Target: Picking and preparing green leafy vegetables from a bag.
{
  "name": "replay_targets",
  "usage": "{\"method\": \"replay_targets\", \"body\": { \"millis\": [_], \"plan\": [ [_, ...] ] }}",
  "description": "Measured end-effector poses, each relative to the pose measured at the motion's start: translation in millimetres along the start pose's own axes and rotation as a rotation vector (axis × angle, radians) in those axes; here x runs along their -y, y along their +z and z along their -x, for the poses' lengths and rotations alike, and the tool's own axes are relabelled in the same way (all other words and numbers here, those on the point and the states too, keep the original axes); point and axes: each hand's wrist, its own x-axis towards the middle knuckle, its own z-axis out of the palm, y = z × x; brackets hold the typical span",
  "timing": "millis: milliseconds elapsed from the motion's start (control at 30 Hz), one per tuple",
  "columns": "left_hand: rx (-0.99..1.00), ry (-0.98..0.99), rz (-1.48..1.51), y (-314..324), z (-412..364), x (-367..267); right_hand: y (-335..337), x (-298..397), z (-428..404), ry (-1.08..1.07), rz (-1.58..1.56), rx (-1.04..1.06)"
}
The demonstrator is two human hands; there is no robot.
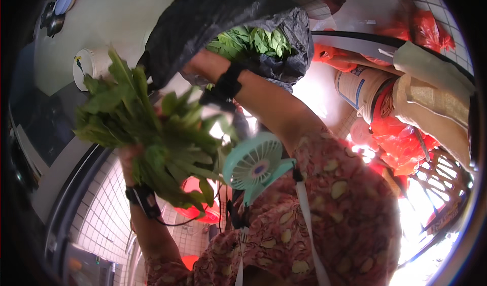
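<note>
My left hand is closed around a large bunch of leafy greens, which spreads over its fingers and is partly blurred. My right arm reaches across to a black plastic bag. Of my right hand, the back and wrist show at the bag's mouth, while the bag's edge hides the fingers. More green leaves lie inside the bag, beyond that wrist. Both wrists wear black straps. A mint-green small fan hangs at my chest from a white strap, over a patterned garment.
A white plastic tub lies at the upper left on a pale surface. To the right are a pale bucket, red plastic bags and a brown slatted plastic crate. A red bucket stands below, on the tiled floor.
</note>
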Motion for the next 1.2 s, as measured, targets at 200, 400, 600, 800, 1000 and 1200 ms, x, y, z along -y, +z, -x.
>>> {"method": "replay_targets", "body": {
  "millis": [200,400,600,800,1000,1200],
  "plan": [
    [0.066,0.026,-0.090,27.1,-47.3,-36.2,-1.7,-45.9,-3.2,0.559,0.004,0.045],
    [0.115,0.043,-0.166,40.7,-79.1,-48.4,67.3,-156.8,25.0,0.447,0.246,0.038],
    [-0.008,0.010,-0.159,20.8,-59.5,-57.0,32.7,-127.8,46.9,0.459,0.313,0.299],
    [0.052,0.130,-0.133,55.3,-22.8,-67.0,-52.6,-121.7,92.1,0.311,-0.054,-0.401],
    [-0.062,0.228,-0.050,48.0,52.3,-75.2,-178.8,-63.2,100.4,0.221,-0.191,-0.570],
    [-0.164,0.339,0.085,42.7,135.4,-64.0,-229.8,45.4,61.1,0.187,-0.654,-0.416]
  ]
}}
